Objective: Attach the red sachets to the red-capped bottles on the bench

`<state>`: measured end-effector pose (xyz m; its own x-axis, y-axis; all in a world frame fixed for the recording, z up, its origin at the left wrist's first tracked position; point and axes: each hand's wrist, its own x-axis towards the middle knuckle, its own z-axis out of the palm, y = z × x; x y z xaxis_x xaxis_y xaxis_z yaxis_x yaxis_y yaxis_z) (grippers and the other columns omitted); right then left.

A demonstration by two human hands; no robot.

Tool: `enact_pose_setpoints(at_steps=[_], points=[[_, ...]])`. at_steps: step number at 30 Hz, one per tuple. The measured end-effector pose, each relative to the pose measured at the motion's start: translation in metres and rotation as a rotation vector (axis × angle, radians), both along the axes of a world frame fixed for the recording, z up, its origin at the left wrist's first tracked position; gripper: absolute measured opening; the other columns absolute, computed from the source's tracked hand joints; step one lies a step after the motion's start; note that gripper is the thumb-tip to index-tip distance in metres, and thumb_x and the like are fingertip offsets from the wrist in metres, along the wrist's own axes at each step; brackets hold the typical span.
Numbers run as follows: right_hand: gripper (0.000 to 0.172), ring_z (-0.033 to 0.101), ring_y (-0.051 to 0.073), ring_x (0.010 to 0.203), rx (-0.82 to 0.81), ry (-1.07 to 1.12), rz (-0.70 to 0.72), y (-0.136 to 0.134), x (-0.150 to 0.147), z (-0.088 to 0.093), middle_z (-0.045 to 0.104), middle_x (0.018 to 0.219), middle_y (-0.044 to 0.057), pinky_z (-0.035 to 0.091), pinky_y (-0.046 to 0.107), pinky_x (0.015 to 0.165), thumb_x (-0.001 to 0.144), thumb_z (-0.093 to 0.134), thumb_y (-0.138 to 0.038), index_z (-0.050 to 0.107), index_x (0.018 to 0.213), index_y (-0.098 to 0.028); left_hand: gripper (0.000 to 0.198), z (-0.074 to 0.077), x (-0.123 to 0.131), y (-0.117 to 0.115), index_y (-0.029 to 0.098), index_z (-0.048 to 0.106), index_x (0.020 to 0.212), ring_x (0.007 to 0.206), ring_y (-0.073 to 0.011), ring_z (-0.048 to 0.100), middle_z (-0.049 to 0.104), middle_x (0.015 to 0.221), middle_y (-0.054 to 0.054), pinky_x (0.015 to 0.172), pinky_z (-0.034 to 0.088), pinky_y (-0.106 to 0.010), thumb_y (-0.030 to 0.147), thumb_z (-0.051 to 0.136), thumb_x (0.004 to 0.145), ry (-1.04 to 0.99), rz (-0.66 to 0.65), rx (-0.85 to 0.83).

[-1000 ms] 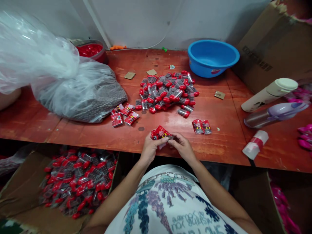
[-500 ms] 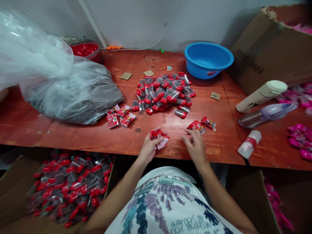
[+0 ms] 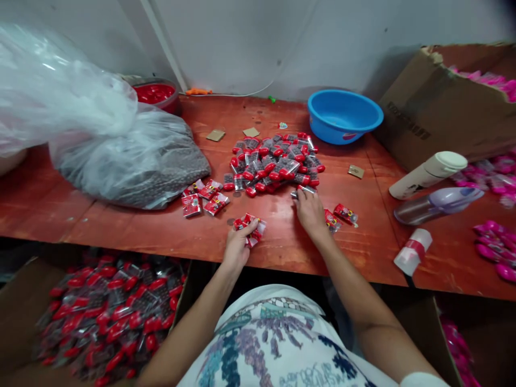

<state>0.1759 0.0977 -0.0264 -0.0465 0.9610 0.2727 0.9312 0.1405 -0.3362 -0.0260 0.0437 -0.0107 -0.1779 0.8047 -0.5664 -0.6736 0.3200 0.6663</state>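
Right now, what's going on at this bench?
One person works at a red wooden table. The left hand pinches a small bunch of red packets. The right hand is at the near edge of a pile of red-capped tubes, fingers on one tube; grip unclear. A box below holds many more tubes.

Grips a bunch of red packets [image 3: 250, 226] in the left hand [image 3: 236, 248] just below frame centre, over the near edge of the red-brown table [image 3: 161, 231]. Rests the right hand [image 3: 310, 209], a little right of centre, with fingertips on a red-capped tube [image 3: 304, 189] at the near rim of the pile of tubes [image 3: 274, 161] (grip itself hidden under the fingers). Beyond: blue basin [image 3: 344, 115] upper right, clear plastic bag [image 3: 100, 134] upper left, box of tubes [image 3: 113, 317] lower left.
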Motion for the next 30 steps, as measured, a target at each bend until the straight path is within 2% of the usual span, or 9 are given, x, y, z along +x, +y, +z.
enact_pose_setpoints(at_steps=[2, 5, 9, 12, 15, 17, 21, 25, 30], points=[[0.031, 0.049, 0.030, 0.101, -0.044, -0.039, 0.078, 0.003, -0.004, -0.002, 0.060, 0.111, 0.019, 0.040, 0.042, 0.087, 0.090, 0.050, -0.021, 0.059, 0.117, -0.011, 0.015, 0.002, -0.003, 0.001, 0.009, 0.067, 0.075, 0.062, -0.0148, 0.067, 0.070, 0.070, -0.005, 0.062, 0.057, -0.026, 0.002, 0.073, 0.064, -0.037, 0.016, -0.049], [0.027, 0.051, 0.025, 0.098, -0.147, 0.032, 0.383, -0.011, -0.015, 0.002, 0.061, 0.113, 0.012, 0.042, 0.038, 0.086, 0.089, 0.046, -0.012, 0.064, 0.109, -0.018, 0.009, 0.005, -0.008, 0.001, 0.009, 0.066, 0.075, 0.062, -0.0151, 0.068, 0.070, 0.071, -0.005, 0.063, 0.058, -0.029, 0.001, 0.068, 0.071, -0.091, 0.012, -0.107], [0.027, 0.049, 0.024, 0.115, -0.240, 0.211, 0.679, -0.039, -0.022, 0.009, 0.058, 0.126, 0.006, 0.038, 0.040, 0.099, 0.086, 0.055, -0.017, 0.064, 0.110, -0.024, 0.010, 0.005, -0.012, 0.001, 0.010, 0.065, 0.074, 0.062, -0.0142, 0.067, 0.070, 0.071, -0.004, 0.064, 0.059, -0.029, -0.001, 0.066, 0.072, -0.128, 0.035, -0.124], [0.026, 0.051, 0.023, 0.115, -0.217, 0.366, 0.537, -0.049, -0.027, 0.004, 0.055, 0.125, 0.009, 0.040, 0.040, 0.099, 0.085, 0.057, -0.020, 0.063, 0.110, -0.023, 0.010, 0.003, -0.012, 0.001, 0.009, 0.065, 0.073, 0.063, -0.0147, 0.068, 0.070, 0.071, -0.006, 0.064, 0.059, -0.028, -0.001, 0.065, 0.073, -0.121, 0.038, -0.127], [0.044, 0.054, 0.023, 0.108, -0.193, 0.481, 0.282, -0.053, -0.034, -0.008, 0.052, 0.123, 0.013, 0.045, 0.039, 0.093, 0.081, 0.057, -0.018, 0.053, 0.124, -0.019, 0.010, 0.001, -0.010, 0.002, 0.009, 0.065, 0.073, 0.063, -0.0148, 0.068, 0.070, 0.071, -0.007, 0.064, 0.058, -0.026, -0.001, 0.063, 0.075, -0.121, 0.031, -0.124], [0.055, 0.057, 0.023, 0.100, -0.239, 0.532, 0.205, -0.054, -0.038, -0.016, 0.056, 0.117, 0.013, 0.047, 0.039, 0.089, 0.077, 0.061, -0.019, 0.048, 0.130, -0.017, 0.011, 0.000, -0.009, 0.003, 0.009, 0.065, 0.072, 0.062, -0.0137, 0.067, 0.070, 0.070, -0.006, 0.064, 0.058, -0.025, -0.001, 0.063, 0.075, -0.125, 0.038, -0.117], [0.054, 0.060, 0.017, 0.081, -0.382, 0.808, 0.134, -0.060, -0.042, -0.018, 0.064, 0.103, 0.006, 0.050, 0.033, 0.079, 0.074, 0.063, -0.023, 0.053, 0.126, -0.019, 0.011, -0.001, -0.010, 0.004, 0.009, 0.065, 0.072, 0.062, -0.0133, 0.067, 0.070, 0.070, -0.005, 0.064, 0.057, -0.024, -0.001, 0.063, 0.075, -0.119, 0.055, -0.111], [0.050, 0.061, 0.016, 0.078, -0.471, 1.201, 0.134, -0.072, -0.049, -0.005, 0.066, 0.099, 0.004, 0.051, 0.029, 0.072, 0.073, 0.065, -0.029, 0.056, 0.122, -0.021, 0.011, -0.004, -0.011, 0.005, 0.009, 0.065, 0.073, 0.062, -0.0138, 0.067, 0.070, 0.071, -0.006, 0.063, 0.057, -0.024, -0.001, 0.064, 0.074, -0.121, 0.070, -0.093], [0.048, 0.060, 0.015, 0.080, -0.429, 1.260, 0.152, -0.081, -0.059, 0.003, 0.066, 0.100, 0.002, 0.050, 0.029, 0.074, 0.073, 0.066, -0.027, 0.058, 0.120, -0.024, 0.010, -0.005, -0.006, 0.004, 0.009, 0.065, 0.072, 0.061, -0.0148, 0.067, 0.070, 0.071, -0.007, 0.063, 0.057, -0.026, -0.001, 0.064, 0.073, -0.126, 0.051, -0.083]])
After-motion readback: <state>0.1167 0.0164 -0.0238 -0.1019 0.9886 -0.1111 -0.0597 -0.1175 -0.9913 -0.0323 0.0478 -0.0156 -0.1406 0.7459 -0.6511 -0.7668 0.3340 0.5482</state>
